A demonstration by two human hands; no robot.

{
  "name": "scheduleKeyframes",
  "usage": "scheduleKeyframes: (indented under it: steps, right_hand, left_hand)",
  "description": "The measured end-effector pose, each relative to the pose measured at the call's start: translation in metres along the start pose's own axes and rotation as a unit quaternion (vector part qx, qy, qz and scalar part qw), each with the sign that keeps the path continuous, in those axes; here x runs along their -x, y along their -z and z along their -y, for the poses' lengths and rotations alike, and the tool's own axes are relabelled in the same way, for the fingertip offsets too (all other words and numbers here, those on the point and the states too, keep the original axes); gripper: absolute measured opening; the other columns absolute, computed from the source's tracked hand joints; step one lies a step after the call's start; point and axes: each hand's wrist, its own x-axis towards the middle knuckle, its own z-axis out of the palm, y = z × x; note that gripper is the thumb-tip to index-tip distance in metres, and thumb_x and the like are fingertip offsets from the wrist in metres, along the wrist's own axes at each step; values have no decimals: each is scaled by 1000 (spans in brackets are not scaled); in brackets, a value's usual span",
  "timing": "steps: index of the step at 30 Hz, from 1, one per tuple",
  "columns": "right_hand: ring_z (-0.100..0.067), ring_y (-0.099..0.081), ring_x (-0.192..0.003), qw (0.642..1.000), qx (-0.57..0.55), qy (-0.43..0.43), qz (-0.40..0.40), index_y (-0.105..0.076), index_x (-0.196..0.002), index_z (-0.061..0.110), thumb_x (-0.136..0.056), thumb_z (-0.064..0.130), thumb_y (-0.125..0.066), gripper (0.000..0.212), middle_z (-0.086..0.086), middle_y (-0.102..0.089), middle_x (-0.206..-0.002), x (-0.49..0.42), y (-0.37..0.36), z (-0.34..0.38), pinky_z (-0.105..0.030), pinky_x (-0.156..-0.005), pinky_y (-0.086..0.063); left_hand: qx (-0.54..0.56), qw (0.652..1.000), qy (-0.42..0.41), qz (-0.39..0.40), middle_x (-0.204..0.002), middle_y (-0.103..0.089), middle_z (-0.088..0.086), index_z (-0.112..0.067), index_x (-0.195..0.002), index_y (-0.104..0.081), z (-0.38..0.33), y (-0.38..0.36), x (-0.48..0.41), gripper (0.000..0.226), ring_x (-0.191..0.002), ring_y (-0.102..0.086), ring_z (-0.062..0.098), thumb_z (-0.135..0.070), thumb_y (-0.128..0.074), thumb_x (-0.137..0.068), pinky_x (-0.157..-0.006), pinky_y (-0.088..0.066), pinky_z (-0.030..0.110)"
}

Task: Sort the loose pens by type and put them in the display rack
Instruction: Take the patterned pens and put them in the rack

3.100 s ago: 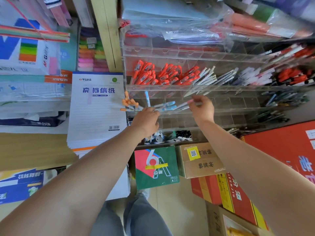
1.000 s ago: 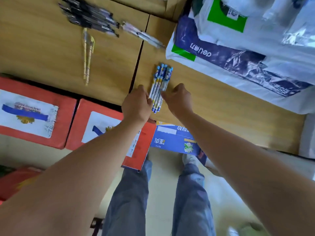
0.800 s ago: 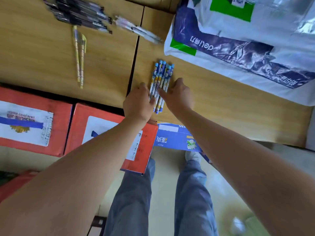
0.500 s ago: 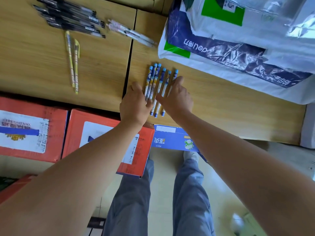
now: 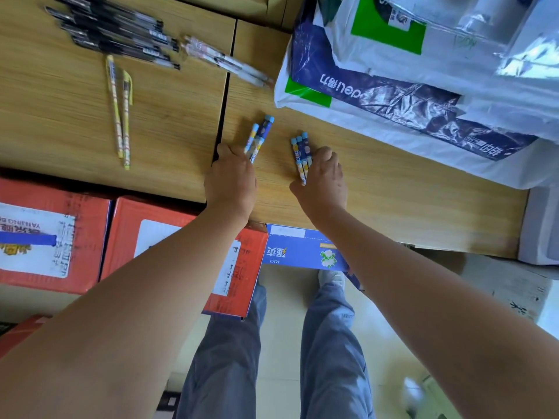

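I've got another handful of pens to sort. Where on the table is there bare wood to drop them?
Widest bare wood: right of the right hand, between the bag and the front edge of the table. Also left of the yellow pens, and between them and the seam. Crowded at top left: black pens and clear pens.

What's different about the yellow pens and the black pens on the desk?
The yellow pens are only two; the black pens are a big pile. The yellow pens point almost straight at the person, the black pens lie slanted. Both lie loose on the desk, untouched.
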Motion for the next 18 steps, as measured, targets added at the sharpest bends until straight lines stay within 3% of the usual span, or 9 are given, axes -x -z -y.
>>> scheduleKeyframes:
  steps: [3, 7, 11, 15, 18]
  right_hand:
    - [-25, -51, -106, 999, 32, 6, 16, -38, -121, 4, -82, 22, -68, 52, -11, -48, -117, -3, 1, -3, -27, -74, -37]
    - [-27, -56, -105, 996, 89, 17, 2, -40, -119, 4, -96, 12, -50, 27, -12, -50, -114, -4, -1, -6, -30, -70, -42]
    - [-29, -57, -103, 993, 113, 33, 15, -39, -122, 3, -99, 9, -42, 25, -14, -49, -114, -2, -2, -8, -35, -71, -49]
    - [-30, -58, -100, 994, 94, 41, 25, -39, -122, 2, -96, 10, -44, 28, -15, -49, -114, 1, 2, -9, -37, -69, -47]
    - [-29, -53, -84, 998, -2, 33, 51, -39, -112, 3, -95, 15, -48, 23, -13, -52, -100, 6, 9, -18, -37, -66, -39]
  left_hand:
    - [13, 1000, 0, -13, -120, -47, 18, 2, -124, -41, 3, -5, -3, 27, -92, -62, 32, -10, -41, -99, -60, -38, 34]
    - [32, 999, -9, -16, -120, -48, 19, 2, -123, -40, 5, -7, 1, 28, -93, -61, 31, -11, -41, -98, -63, -35, 31]
    - [63, 997, -33, -16, -116, -53, 19, 3, -129, -38, 5, -10, 7, 35, -94, -61, 36, -16, -37, -100, -63, -34, 34]
    - [158, 986, -54, 4, -93, -62, 20, 4, -122, -42, 3, -14, 15, 31, -85, -61, 40, -18, -36, -101, -62, -34, 36]
    - [205, 976, -65, 33, -73, -51, 9, 2, -111, -46, -6, -12, 25, 28, -74, -57, 37, -23, -37, -102, -61, -31, 35]
